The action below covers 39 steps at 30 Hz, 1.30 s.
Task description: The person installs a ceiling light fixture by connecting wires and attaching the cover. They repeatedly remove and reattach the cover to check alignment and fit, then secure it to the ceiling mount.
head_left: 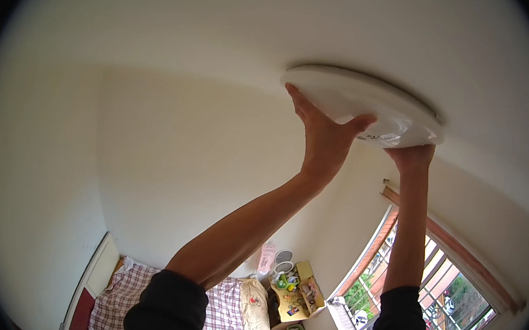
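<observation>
A round white ceiling light (pixel 360 94) with a glossy domed cover sits against the ceiling, and a thin dark gap shows along its far rim. My left hand (pixel 326 136) grips its left side, thumb across the dome and fingers stretched up to the rim. On the near right side, my right hand (pixel 411 157) supports the light from below; its fingers are hidden behind the cover. Both arms reach up in dark sleeves. Whatever lies between the cover and the ceiling cannot be seen.
Far below on the left is a bed (pixel 226 323) with a checked sheet and a pale headboard (pixel 102 266). Beside it stands a small table (pixel 292 307) crowded with boxes and household items. A barred window (pixel 437 275) with a wooden frame is at lower right.
</observation>
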Tool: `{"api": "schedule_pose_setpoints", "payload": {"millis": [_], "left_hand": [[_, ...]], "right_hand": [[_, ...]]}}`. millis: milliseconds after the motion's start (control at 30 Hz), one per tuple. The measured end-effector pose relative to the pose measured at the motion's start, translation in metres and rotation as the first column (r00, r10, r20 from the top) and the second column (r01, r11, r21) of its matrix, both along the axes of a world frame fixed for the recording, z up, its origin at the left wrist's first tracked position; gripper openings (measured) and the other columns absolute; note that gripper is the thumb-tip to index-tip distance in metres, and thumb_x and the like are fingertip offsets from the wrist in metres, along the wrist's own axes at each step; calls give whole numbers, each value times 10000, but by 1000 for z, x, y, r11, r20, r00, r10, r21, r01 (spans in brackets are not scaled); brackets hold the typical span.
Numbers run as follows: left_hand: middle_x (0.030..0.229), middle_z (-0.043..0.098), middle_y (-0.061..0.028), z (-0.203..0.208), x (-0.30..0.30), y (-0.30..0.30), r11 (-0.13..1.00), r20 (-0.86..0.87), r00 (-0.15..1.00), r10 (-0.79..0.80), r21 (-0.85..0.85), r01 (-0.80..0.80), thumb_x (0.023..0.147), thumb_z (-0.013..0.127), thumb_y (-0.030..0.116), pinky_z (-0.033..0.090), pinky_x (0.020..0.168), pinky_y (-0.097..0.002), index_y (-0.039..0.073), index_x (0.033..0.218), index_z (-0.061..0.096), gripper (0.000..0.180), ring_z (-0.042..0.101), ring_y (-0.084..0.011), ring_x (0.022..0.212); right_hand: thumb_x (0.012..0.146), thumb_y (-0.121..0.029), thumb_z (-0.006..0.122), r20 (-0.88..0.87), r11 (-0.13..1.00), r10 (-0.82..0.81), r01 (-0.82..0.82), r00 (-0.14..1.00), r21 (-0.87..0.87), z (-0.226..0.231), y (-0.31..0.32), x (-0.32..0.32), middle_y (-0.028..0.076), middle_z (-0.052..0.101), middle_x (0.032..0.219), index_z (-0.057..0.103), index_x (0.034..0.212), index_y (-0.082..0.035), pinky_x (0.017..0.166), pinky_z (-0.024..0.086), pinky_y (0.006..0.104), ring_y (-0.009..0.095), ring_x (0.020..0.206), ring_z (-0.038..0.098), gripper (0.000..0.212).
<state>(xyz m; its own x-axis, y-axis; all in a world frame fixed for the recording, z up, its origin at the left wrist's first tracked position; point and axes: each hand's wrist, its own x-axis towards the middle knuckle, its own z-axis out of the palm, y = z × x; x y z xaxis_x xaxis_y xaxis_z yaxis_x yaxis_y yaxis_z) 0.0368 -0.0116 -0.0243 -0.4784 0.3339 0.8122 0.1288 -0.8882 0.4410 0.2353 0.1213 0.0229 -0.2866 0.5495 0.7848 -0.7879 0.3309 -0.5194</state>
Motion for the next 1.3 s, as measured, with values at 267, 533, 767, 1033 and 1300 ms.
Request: {"api": "schedule_pose_setpoints", "payload": {"millis": [267, 533, 767, 1033, 1300], "left_hand": [[1537, 55, -286, 2, 21, 3, 985, -18, 985, 170, 25, -169, 701, 916, 210, 362, 1153, -459, -28, 1482, -283, 1450, 208, -426, 1425], [1539, 72, -279, 2, 16, -10, 995, 25, 995, 95, -11, -95, 688, 920, 191, 350, 1164, -450, -24, 1484, -281, 1457, 230, -411, 1426], [1595, 60, -196, -15, 2, -2, 989, 14, 995, -94, 113, 92, 762, 869, 166, 339, 1173, -448, 41, 1547, -161, 1301, 199, -354, 1471], [1481, 360, -89, -6, -99, 34, 789, -19, 789, -615, 2, 615, 785, 755, 643, 312, 1153, -518, 43, 1509, 183, 1101, 314, -254, 1420], [1441, 390, -82, 1, -97, 27, 818, -43, 817, -575, -53, 573, 708, 801, 682, 349, 1115, -467, 57, 1450, 254, 1114, 383, -237, 1355]], "right_hand": [[806, -476, 747, 104, 584, -765, 615, 636, 530, 0, 54, 6, 18, 633, 1266, 555, 1302, -103, 952, 494, 380, 187, 1170, 591, 650], [948, -689, 360, -49, 903, -291, 257, 956, -344, -10, -74, 8, 155, 254, 1597, 291, 1538, -116, 1126, 292, 685, 438, 1454, 278, 825], [928, -489, 442, -60, 880, -389, 351, 919, -321, 1, -102, -22, 164, 370, 1511, 423, 1454, -88, 1031, 354, 742, 435, 1389, 377, 661], [889, -415, 432, -38, 914, -297, 273, 954, -301, 2, -105, -26, 154, 454, 1426, 525, 1360, -92, 994, 391, 737, 412, 1356, 414, 579], [923, -452, 464, -18, 923, -270, 253, 963, -290, 2, -102, -18, 161, 401, 1494, 473, 1420, -91, 1034, 333, 743, 421, 1400, 355, 614]]}}
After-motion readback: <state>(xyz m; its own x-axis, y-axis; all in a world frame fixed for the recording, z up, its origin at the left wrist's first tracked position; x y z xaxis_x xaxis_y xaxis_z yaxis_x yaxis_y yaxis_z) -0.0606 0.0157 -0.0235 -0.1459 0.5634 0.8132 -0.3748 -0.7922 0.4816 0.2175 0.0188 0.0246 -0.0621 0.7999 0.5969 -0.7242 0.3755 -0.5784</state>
